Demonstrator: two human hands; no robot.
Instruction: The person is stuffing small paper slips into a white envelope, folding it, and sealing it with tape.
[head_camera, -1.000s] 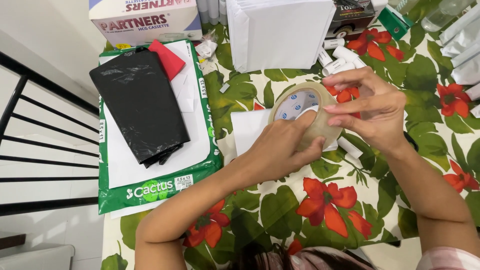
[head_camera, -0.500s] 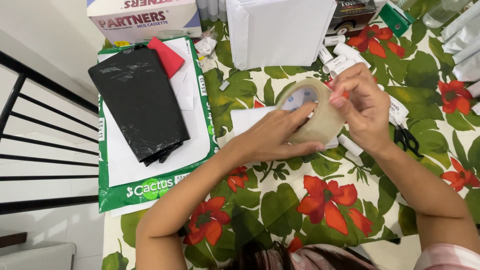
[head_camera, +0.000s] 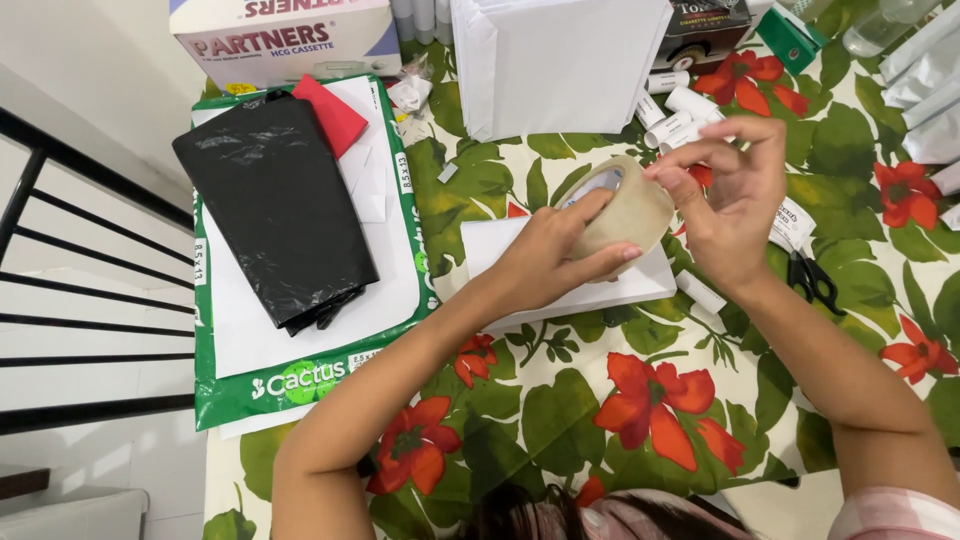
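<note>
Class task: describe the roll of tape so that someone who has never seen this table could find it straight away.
Start at the floral tablecloth, then the white packet lying mid-table. Just above it, the left hand grips the tape roll while the right hand picks at its edge. It is the only tan ring there.

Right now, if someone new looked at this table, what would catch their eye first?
Probably the roll of tan tape at the centre, gripped by the left hand while the right hand picks at its edge, above a white sheet. Next the tablecloth with its big red flowers and green leaves. To the left, a black plastic bag lies on a green pack of white paper.
</note>
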